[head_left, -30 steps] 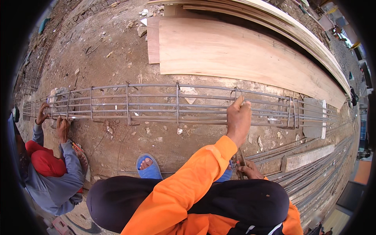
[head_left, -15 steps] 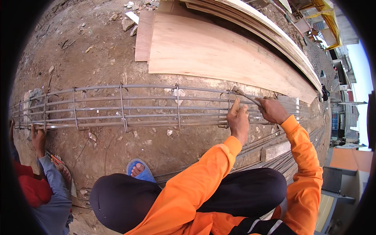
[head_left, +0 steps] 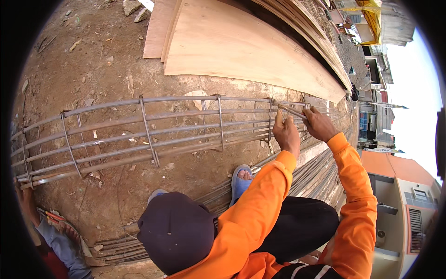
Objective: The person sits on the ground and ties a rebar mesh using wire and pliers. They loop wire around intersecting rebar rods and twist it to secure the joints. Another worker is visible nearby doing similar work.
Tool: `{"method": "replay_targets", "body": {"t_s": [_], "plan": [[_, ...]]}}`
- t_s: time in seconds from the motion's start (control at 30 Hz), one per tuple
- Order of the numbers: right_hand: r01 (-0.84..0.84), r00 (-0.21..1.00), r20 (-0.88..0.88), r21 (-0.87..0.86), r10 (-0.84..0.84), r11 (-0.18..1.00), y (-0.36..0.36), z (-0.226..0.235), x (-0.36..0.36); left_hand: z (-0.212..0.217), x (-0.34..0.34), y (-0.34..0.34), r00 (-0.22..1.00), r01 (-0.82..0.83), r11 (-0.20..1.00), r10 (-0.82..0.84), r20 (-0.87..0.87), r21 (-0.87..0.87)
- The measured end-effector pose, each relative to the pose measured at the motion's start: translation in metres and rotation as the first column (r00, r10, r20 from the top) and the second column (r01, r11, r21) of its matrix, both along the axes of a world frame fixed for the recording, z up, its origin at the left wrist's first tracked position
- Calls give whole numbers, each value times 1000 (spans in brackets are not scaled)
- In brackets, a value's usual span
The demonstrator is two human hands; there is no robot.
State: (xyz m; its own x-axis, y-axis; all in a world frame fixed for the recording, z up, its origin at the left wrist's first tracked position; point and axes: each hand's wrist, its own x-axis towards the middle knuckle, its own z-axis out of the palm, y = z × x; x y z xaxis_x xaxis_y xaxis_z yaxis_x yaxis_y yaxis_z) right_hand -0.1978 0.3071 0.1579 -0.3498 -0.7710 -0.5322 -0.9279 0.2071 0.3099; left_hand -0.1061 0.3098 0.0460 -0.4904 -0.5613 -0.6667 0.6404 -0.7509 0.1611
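Observation:
A long rebar cage (head_left: 181, 139), made of grey steel bars with stirrups around them, lies across in front of me. My right hand (head_left: 320, 124) grips the handles of slim metal pincers (head_left: 290, 110), whose head meets the top bar by a stirrup (head_left: 270, 121). Just left of it, my left hand (head_left: 286, 134) is closed at the same joint, thumb and forefinger raised against the bars. Anything pinched in those fingers is too small to make out.
Plywood sheets (head_left: 232, 46) are stacked beyond the cage. Loose steel bars (head_left: 306, 174) lie on the ground near my sandalled foot (head_left: 240, 181). At the left rim, another person's hand (head_left: 29, 202) is at the cage's lower bar. Stones (head_left: 131, 6) lie at the far left.
My view has shifted, and the cage's left part now looms larger and slopes down. The pincers have swung flatter beside the stirrup. My second foot has come into sight.

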Motion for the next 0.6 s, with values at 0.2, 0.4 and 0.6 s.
{"method": "replay_targets", "body": {"t_s": [0.2,0.4,0.6], "plan": [[97,995,-4,-8,-97,995,8,-3,-9,28,13,-13,1000,-19,996,21,-20,87],[247,955,151,72,-255,966,2,-12,-9,16,11,-12,998,-14,999,16,-54,38],[409,850,304,135,-431,902,5,-14,-19,17,7,-6,998,-32,994,37,46,-107]]}}
